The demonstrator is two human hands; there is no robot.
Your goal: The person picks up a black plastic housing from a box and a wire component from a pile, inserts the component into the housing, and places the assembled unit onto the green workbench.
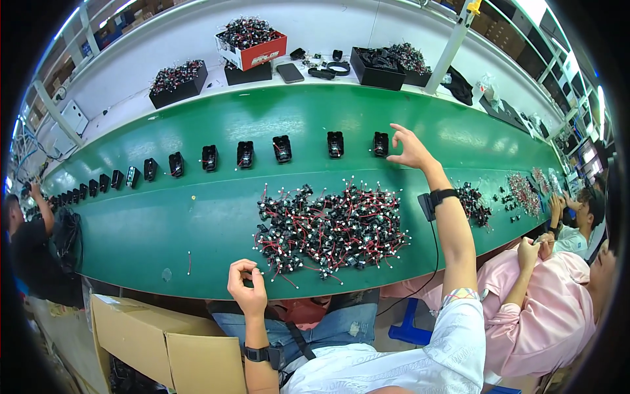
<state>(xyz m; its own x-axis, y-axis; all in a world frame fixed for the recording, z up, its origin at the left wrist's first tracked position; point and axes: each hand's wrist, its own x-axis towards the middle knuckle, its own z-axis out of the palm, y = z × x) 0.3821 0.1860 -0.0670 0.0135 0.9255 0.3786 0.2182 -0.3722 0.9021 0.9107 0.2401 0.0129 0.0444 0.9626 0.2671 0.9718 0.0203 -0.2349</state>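
Observation:
My right hand (412, 150) reaches over the green bench, thumb and index finger spread apart with nothing between them. Just left of those fingertips stands a black plastic housing (380, 144), the rightmost of a long row. Beside it in the row is another black housing (335, 145). My left hand (248, 286) is at the near edge of the bench, fingers curled in toward the thumb. What they hold, if anything, is too small to tell. Between my hands spreads a pile of small black parts with red wires and white connectors (331, 230).
Black boxes (178, 88) and a red-and-white box (262, 51) full of wired parts line the back shelf, near a phone (290, 73). A cardboard box (138, 335) stands below at left. A co-worker in pink (538, 302) sits at right; another person (49, 243) works far left.

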